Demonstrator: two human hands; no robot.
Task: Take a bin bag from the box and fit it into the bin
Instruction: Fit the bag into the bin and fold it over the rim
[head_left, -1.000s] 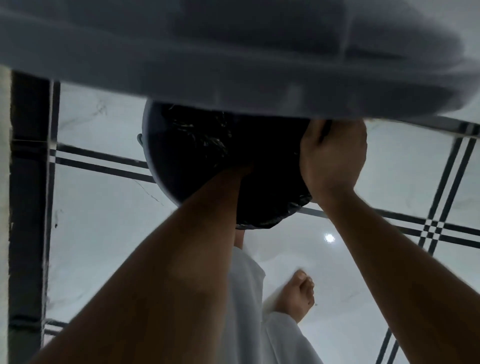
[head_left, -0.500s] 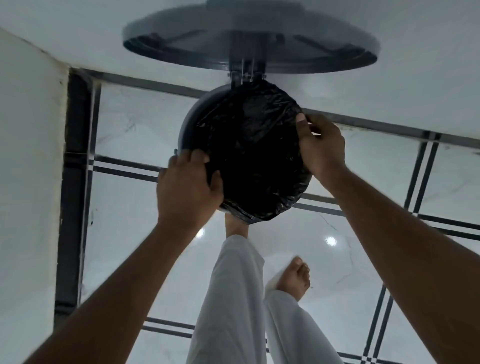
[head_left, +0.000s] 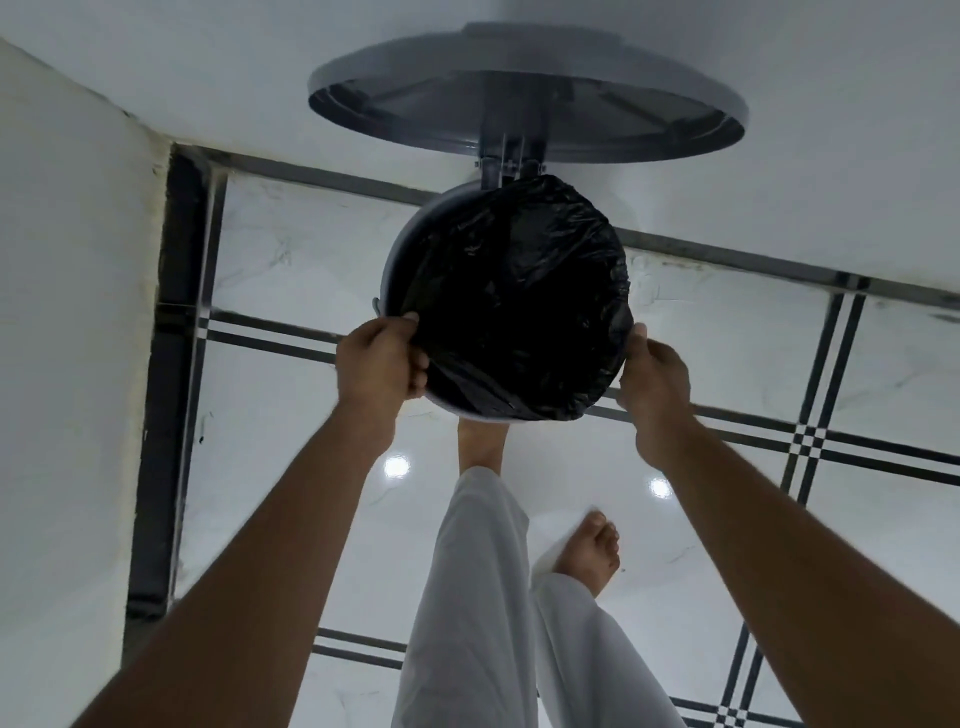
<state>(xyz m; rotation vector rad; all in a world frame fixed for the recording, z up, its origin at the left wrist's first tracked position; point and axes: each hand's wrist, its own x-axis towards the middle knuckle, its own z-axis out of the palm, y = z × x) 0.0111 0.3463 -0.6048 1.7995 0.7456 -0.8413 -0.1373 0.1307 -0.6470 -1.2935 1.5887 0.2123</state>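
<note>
You have a thin black plastic bin bag, crinkled and glossy, stretched over a smooth grey bin that looks like plastic. Its raised lid has the same dull grey sheen. Your floor is polished white marble-look tile with dark stripes, mirroring lights. Your trousers are soft white cloth, matt

White tiled floor with dark double grid lines; white walls; white trousers; bare feet.
</note>
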